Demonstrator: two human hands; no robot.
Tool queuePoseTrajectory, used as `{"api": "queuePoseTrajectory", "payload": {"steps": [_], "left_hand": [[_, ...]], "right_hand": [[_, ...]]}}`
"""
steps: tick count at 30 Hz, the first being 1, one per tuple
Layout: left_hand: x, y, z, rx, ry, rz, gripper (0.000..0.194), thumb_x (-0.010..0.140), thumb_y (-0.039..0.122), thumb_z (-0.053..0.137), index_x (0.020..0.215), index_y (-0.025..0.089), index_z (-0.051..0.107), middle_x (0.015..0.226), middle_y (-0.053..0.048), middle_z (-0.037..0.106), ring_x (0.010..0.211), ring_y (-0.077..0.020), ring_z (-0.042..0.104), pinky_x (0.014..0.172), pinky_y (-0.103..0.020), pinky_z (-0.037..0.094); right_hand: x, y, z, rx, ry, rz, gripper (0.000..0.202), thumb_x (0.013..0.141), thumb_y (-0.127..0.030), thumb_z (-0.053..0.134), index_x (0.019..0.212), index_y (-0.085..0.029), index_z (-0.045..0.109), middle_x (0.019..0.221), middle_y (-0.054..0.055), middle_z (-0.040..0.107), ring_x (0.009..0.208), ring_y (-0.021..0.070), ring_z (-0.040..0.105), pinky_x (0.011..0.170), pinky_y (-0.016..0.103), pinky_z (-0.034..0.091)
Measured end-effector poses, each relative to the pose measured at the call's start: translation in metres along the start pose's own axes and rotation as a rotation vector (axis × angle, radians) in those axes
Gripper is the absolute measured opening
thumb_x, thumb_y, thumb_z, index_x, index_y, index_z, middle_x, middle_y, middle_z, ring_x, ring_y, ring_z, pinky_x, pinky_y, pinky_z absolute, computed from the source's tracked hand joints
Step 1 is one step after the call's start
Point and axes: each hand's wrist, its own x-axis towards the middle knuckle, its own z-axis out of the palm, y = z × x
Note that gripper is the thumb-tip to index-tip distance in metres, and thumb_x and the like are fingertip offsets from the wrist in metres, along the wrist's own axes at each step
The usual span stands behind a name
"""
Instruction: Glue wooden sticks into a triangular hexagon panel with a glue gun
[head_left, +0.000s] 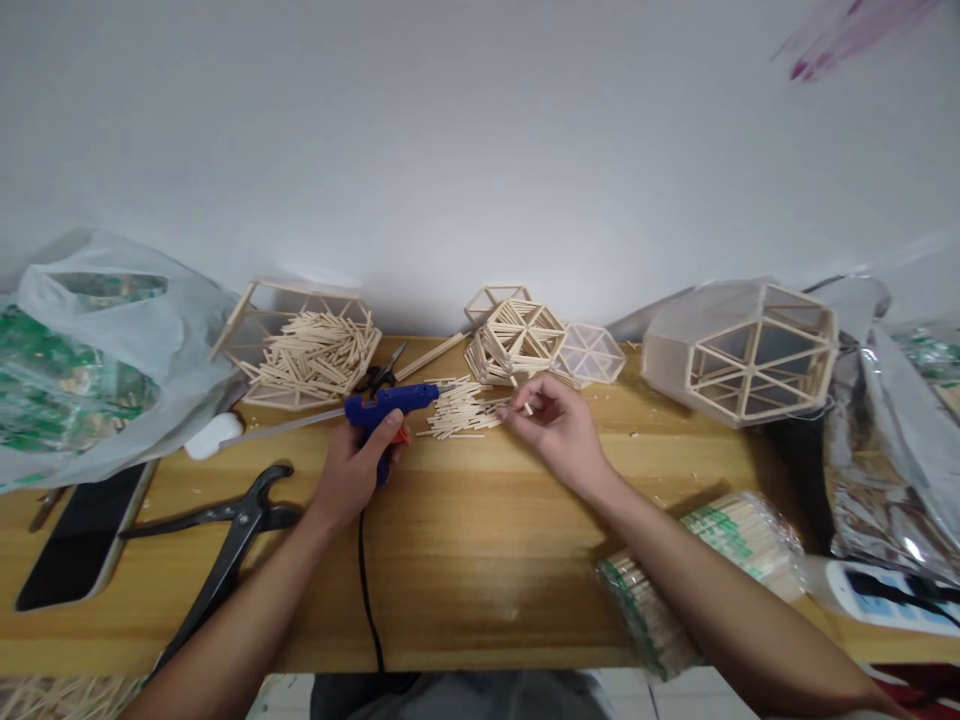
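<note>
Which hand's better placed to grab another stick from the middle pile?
Right, probably. The right hand is beside the pile, pinching only a small stick; the left hand is wrapped round the glue gun.

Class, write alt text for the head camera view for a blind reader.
The left hand holds a blue glue gun, the right hand a small stick, above a wooden table with piled sticks and spoked frames.

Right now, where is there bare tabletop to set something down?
The widest bare tabletop is front and centre, between the black cord and the wrapped stick bundle. A smaller patch, with crumbs, lies between the right hand and the large covered frame. Crowded: along the wall, and left around pliers and phone.
</note>
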Motion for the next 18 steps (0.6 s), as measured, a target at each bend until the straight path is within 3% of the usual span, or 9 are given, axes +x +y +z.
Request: {"api": "queuePoseTrajectory", "payload": {"steps": [6,9,12,15,18], "left_hand": [[0.0,-0.001,-0.001,0.018,0.0,-0.001,0.046,0.085,0.062,0.069,0.076,0.016,0.067,0.056,0.001,0.059,0.045,-0.0113,0.051,0.041,-0.023,0.038],[0.0,-0.002,-0.001,0.028,0.002,-0.001,0.045,0.085,0.061,0.069,0.076,0.016,0.067,0.056,0.001,0.059,0.045,-0.0115,0.051,0.041,-0.023,0.038],[0.001,-0.003,-0.001,0.036,-0.005,0.008,0.047,0.085,0.062,0.068,0.075,0.016,0.067,0.056,0.0,0.059,0.045,-0.0119,0.05,0.041,-0.023,0.037],[0.0,-0.001,-0.001,0.055,-0.023,0.034,0.048,0.085,0.062,0.068,0.072,0.016,0.068,0.054,0.0,0.059,0.045,-0.0121,0.051,0.042,-0.024,0.037],[-0.001,0.002,-0.001,0.056,-0.038,0.059,0.045,0.085,0.059,0.068,0.073,0.015,0.071,0.055,-0.002,0.061,0.046,-0.012,0.051,0.042,-0.024,0.036]], "right_hand": [[-0.003,-0.008,0.003,0.204,0.003,-0.003,0.036,0.078,-0.049,0.088,0.093,-0.024,0.067,0.097,0.007,0.074,0.096,0.0236,0.072,0.088,0.038,0.057],[-0.003,-0.008,0.002,0.159,-0.013,0.004,0.037,0.079,-0.053,0.086,0.096,-0.023,0.071,0.101,0.008,0.076,0.088,0.0216,0.072,0.086,0.039,0.059],[-0.002,-0.002,0.001,0.108,-0.032,0.01,0.037,0.086,-0.057,0.078,0.097,-0.023,0.07,0.089,0.007,0.074,0.079,0.0204,0.069,0.077,0.037,0.058],[-0.001,0.006,0.002,0.113,-0.066,0.023,0.038,0.088,-0.056,0.077,0.103,-0.024,0.062,0.083,0.003,0.072,0.077,0.0196,0.068,0.071,0.033,0.055],[-0.001,0.011,0.003,0.075,-0.109,0.03,0.042,0.09,-0.053,0.075,0.114,-0.026,0.055,0.088,0.003,0.075,0.081,0.019,0.07,0.075,0.032,0.054]]}}
